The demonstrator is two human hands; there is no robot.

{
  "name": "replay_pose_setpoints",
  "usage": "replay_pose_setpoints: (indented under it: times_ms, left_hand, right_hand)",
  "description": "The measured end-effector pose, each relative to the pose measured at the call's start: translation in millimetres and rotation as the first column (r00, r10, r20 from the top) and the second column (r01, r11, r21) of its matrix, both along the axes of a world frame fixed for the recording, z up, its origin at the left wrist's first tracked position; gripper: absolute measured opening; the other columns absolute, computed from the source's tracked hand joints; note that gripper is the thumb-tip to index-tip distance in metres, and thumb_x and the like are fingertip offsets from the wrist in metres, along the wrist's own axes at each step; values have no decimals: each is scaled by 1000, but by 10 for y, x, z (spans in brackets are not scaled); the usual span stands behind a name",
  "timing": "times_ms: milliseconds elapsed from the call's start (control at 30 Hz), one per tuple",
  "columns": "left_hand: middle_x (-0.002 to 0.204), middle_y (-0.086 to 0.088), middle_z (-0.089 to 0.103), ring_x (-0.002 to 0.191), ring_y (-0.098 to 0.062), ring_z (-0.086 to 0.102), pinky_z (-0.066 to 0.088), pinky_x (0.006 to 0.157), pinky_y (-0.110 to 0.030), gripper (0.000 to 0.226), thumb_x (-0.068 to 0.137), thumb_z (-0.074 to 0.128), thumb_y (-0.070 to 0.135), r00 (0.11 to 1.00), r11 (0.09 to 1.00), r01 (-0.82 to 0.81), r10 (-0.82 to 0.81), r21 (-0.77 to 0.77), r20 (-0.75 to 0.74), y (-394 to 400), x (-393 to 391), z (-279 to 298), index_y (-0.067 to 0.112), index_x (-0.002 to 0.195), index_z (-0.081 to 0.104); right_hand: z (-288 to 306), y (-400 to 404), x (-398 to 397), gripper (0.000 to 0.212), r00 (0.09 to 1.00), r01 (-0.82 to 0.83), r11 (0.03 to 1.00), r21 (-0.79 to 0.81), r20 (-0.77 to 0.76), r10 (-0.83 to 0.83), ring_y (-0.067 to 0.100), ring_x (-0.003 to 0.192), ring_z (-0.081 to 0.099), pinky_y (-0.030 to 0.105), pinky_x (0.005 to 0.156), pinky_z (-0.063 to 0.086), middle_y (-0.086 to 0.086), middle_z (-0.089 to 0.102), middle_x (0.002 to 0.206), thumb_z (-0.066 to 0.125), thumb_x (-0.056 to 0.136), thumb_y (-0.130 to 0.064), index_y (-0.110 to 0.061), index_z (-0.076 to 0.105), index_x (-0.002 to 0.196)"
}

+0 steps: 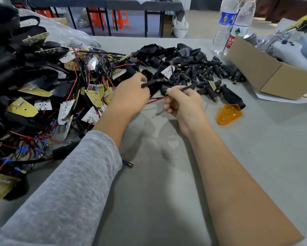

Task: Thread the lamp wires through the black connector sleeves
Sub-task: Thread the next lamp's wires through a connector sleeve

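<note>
Along the left edge of the desk (pixel 167 192) lies a tangled heap of lamp boards (pixel 94 96): small wedge-shaped circuit plates, some yellow-green, some white with LED dots, each trailing thin red and black leads tipped with blue crimps and brass bullets. These look light and floppy; the leads would likely kink or snag on their neighbours if tugged, so a wire is best taken close to its free end, where it stays stiff enough to push.

Just right of the heap, the left hand (pixel 131 96) has its fingers curled, pinching a black connector sleeve (pixel 151 84) between thumb and fingertips. The sleeve is a short dark tube, seemingly soft rubber or plastic, light and a little slippery; holding it near its mouth should steady the opening.

Close beside it, toward the middle of the desk, the right hand (pixel 183 103) is curled round the lamp wires (pixel 158 99), a red and a black lead running leftward toward the sleeve, while a darker lead juts from its fingers up and to the right. Whether any tip has entered the sleeve cannot be told.

Behind the hands, toward the far edge, sits a pile of loose black sleeves (pixel 211 71) with brass ends. Right of the right hand lies an orange lens (pixel 229 114), and near the right edge a cardboard box (pixel 266 75).
</note>
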State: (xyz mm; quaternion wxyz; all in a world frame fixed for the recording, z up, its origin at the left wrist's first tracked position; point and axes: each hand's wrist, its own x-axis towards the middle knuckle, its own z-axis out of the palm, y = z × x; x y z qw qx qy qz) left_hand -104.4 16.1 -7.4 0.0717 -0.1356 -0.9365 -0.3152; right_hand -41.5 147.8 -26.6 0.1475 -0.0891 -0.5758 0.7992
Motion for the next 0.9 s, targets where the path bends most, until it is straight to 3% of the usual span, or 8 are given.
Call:
replay_pose_setpoints:
  times_ms: [67, 100, 133, 167, 400, 567, 733, 900]
  left_hand:
    - [91, -7, 66, 75, -28, 58, 37, 58, -31, 16, 88, 48, 22, 989, 997, 77, -74, -14, 131, 20, 24, -13, 23, 98, 60]
    - [114, 3, 33, 69, -30, 56, 33, 55, -30, 11, 87, 48, 22, 981, 995, 101, -97, -14, 167, 27, 37, -15, 20, 85, 58]
    - [67, 10, 34, 63, -29, 52, 32, 53, -30, 13, 89, 48, 23, 979, 995, 101, -100, 3, 175, 29, 54, -14, 18, 79, 55]
    - [68, 0, 57, 61, -24, 50, 31, 53, -31, 17, 92, 47, 25, 984, 995, 82, -89, 50, 157, 25, 63, -15, 18, 80, 56]
    - [105, -2, 52, 105, -24, 39, 33, 86, -37, 33, 103, 31, 44, 946, 891, -209, 289, 403, -150, 34, 126, 19, 19, 108, 54]
    - [109, -9, 61, 105, -33, 52, 36, 80, -38, 41, 102, 25, 48, 982, 982, -189, 189, -8, 19, 13, 69, -38, 23, 106, 57]
    - [60, 5, 49, 56, -17, 45, 26, 51, -34, 40, 100, 38, 37, 969, 931, -218, 241, 294, -45, 39, 185, -53, 20, 64, 42]
    - [82, 11, 60, 82, -25, 66, 53, 79, -42, 17, 102, 38, 23, 946, 676, -138, 307, 724, -106, 40, 226, -12, 19, 97, 54]
  right_hand:
    - [-4, -32, 4, 15, 995, -101, 995, -21, 9, 101, 16, 49, 63, 20, 45, 46, 4, 62, 55, 53, 96, -7, -7, 60, 83]
    - [-6, -46, 6, 18, 990, -139, 990, -19, 13, 139, 17, 53, 66, 21, 47, 49, 6, 65, 59, 50, 98, -9, -5, 62, 86]
    - [-11, -56, 7, 20, 986, -163, 986, -18, 16, 163, 18, 57, 69, 21, 50, 52, 8, 68, 63, 47, 100, -11, -5, 63, 89]
    - [-18, -61, 2, 22, 985, -173, 985, -22, 18, 173, 18, 61, 70, 22, 54, 55, 10, 70, 69, 45, 101, -12, -6, 63, 91]
    - [-44, -48, -26, 22, 994, -104, 994, -9, 40, 105, 14, 67, 71, 23, 61, 58, 14, 66, 88, 46, 103, -16, -8, 61, 89]
    - [-43, -64, -3, 24, 993, -117, 989, 94, 24, 115, 16, 65, 69, 21, 53, 53, 7, 68, 79, 49, 102, -22, -9, 64, 89]
    - [-29, -41, 7, 24, 989, -147, 985, 94, 35, 144, 18, 58, 68, 22, 51, 52, 9, 67, 70, 45, 104, -24, -9, 62, 95]
    - [-68, -65, -48, 24, 999, -39, 998, 44, 30, 38, 14, 62, 71, 23, 61, 58, 12, 67, 76, 41, 104, -11, -6, 58, 89]
